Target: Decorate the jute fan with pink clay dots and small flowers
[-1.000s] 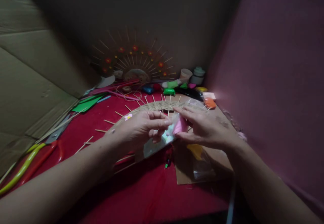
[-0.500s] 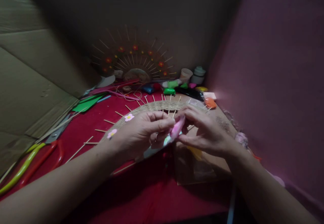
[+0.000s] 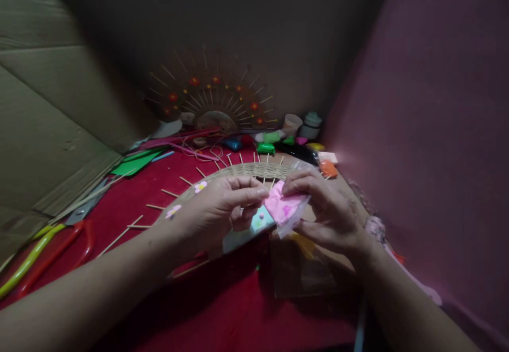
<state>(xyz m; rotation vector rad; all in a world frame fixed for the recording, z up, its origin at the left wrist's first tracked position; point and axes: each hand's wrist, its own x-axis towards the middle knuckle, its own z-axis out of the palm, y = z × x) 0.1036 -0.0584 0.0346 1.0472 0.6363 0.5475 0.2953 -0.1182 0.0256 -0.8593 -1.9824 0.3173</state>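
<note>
Red cloth table cover [image 3: 238, 309] is seen nearest, with a brown cardboard piece [image 3: 302, 280] lying on it at right. Above it, a soft pink lump in a clear plastic bag [image 3: 287, 209] is held at centre, between both hands. Right hand [image 3: 330, 211] is pinched on the bag from its right side, thumb under, fingers over. Left hand [image 3: 222, 206] is closed too, thumb and forefinger meeting at the bag's left edge; whether film is actually gripped there cannot be told. Bag judged light, limp and slippery, its filling squashy; best taken by the film edges, not the lump. A pale flat card [image 3: 242, 235] sits under the left hand. Just beyond, a woven straw half-disc with wooden skewer spokes [image 3: 246, 170] lies flat. Farthest, small coloured packets [image 3: 266, 148] and a white cup [image 3: 291, 124] are lined along the wall.
</note>
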